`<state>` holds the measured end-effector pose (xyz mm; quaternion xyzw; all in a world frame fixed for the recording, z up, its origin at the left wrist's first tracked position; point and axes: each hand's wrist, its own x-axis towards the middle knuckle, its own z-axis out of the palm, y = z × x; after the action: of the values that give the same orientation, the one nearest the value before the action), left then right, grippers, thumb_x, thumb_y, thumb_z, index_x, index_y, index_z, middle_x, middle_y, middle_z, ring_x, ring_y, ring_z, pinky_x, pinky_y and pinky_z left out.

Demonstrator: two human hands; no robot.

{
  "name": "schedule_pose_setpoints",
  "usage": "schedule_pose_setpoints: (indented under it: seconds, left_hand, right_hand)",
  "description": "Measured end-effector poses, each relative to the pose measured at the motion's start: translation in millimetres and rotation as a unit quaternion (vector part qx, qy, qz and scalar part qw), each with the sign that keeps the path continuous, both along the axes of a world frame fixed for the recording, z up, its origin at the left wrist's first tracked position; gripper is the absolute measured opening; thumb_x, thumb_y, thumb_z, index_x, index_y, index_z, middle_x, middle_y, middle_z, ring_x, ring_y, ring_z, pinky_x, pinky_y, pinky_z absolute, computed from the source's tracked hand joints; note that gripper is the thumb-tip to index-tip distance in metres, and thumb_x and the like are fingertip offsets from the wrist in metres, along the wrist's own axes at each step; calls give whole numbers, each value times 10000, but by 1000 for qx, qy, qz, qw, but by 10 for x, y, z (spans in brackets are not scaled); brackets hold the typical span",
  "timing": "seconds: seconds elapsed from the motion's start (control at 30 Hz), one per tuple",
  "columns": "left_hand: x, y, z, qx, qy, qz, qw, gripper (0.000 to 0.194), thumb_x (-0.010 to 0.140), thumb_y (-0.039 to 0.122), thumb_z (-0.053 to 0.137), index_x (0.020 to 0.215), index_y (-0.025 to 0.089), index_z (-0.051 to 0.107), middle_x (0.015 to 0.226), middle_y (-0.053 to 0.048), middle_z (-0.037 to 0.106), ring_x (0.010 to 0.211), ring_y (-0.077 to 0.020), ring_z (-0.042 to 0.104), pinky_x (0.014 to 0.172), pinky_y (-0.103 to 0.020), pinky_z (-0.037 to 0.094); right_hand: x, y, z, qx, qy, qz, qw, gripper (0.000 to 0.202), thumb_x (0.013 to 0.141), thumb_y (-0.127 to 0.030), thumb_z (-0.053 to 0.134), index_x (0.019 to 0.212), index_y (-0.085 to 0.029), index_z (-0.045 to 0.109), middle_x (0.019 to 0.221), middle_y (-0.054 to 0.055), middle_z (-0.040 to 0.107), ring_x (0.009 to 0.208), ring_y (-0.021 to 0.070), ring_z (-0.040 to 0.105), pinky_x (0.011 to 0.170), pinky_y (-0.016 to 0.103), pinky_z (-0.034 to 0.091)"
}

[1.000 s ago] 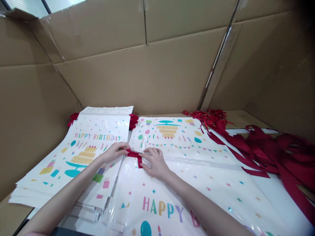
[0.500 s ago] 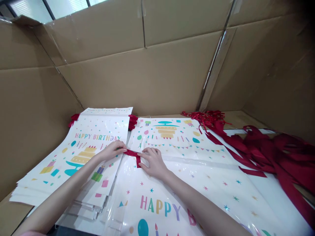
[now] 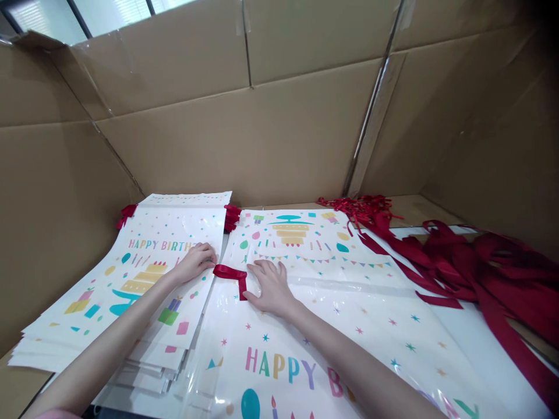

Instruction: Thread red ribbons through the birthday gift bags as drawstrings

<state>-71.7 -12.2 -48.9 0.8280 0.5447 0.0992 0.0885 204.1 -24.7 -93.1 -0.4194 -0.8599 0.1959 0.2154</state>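
Note:
My left hand (image 3: 198,261) rests over the right edge of a stack of printed white sheets (image 3: 174,215), its fingers curled and pinching the left end of a short dark red ribbon (image 3: 231,272). That ribbon runs to the right and bends down at a corner, lying on a glossy white sheet (image 3: 262,320) printed with "HAPPY B", stars and an upside-down cake. Just right of the bend, my right hand (image 3: 273,285) lies on the glossy sheet with fingers spread, apart from the ribbon and holding nothing.
Tall cardboard walls (image 3: 283,139) enclose the back and sides. A heap of loose dark red ribbons (image 3: 476,267) lies at the right, with a tangle of thin red strips (image 3: 358,206) behind it. Red ribbon bunches (image 3: 232,218) stick out beside the left stack.
My right hand has let go of the ribbon's bend and its fingers have spread. My left hand has shifted slightly left with the ribbon's end. The view has moved a little.

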Motion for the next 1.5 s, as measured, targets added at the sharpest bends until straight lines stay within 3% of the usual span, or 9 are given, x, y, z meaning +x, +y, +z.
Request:
schedule_pose_setpoints:
  seconds: [0.2,0.47,0.57,0.77,0.97,1.07,1.33,1.5]
  left_hand:
    - [242,26,25,4,25,7,1000,139,798,118,479,769,183,600,907,-40,568,905,-207,469,799,-336,334]
    - [809,157,-66,-29,11,-68,997,170,790,82,486,802,193,614,906,-33,580,918,-203,477,777,-317,317]
    - [783,165,-29,-38,20,-65,997,119,814,144,516,814,202,620,901,-24,583,918,-201,474,785,-317,308]
    - [489,72,41,-24,69,-29,997,101,814,172,518,805,208,613,941,-27,558,954,-221,441,794,-350,288]
    - [751,59,-129,14,39,-30,999,266,768,17,399,826,196,587,976,-47,541,957,-223,437,781,-357,300]
    - [877,79,-135,10,24,-48,999,274,774,15,397,842,197,590,971,-51,540,959,-223,436,783,-358,299]
    - [593,19,-64,-15,34,-11,999,62,837,194,535,829,207,595,981,-33,537,970,-225,420,819,-374,271]
    - [741,39,-130,-1,39,-16,999,88,843,146,511,823,195,581,975,-33,544,967,-217,435,813,-365,276]
  right_hand:
    - [15,-6,28,7,-42,7,999,641,750,-532,531,1301,-214,449,1359,128,408,1248,293,311,1035,541,70]
    - [28,-5,53,14,-42,12,999,632,753,-569,517,1288,-236,462,1350,123,421,1242,285,330,1022,553,103]
    - [32,0,47,14,-43,14,999,630,752,-573,521,1282,-238,468,1352,120,421,1249,286,319,1025,547,103]
    - [36,6,42,12,-42,15,999,656,742,-576,537,1290,-224,460,1353,120,421,1253,288,312,1032,548,93]
    - [35,6,43,14,-45,16,999,654,757,-574,516,1306,-225,447,1359,125,417,1263,282,305,1033,554,85]
    - [34,8,50,14,-52,16,998,661,763,-578,507,1321,-233,429,1363,121,413,1268,277,300,1037,545,83]
    - [36,16,32,12,-59,14,998,651,761,-586,512,1305,-233,455,1375,118,396,1255,298,305,1027,547,99]
    - [30,12,11,20,-54,14,998,640,767,-575,504,1302,-227,453,1375,123,397,1255,286,311,1029,548,99]
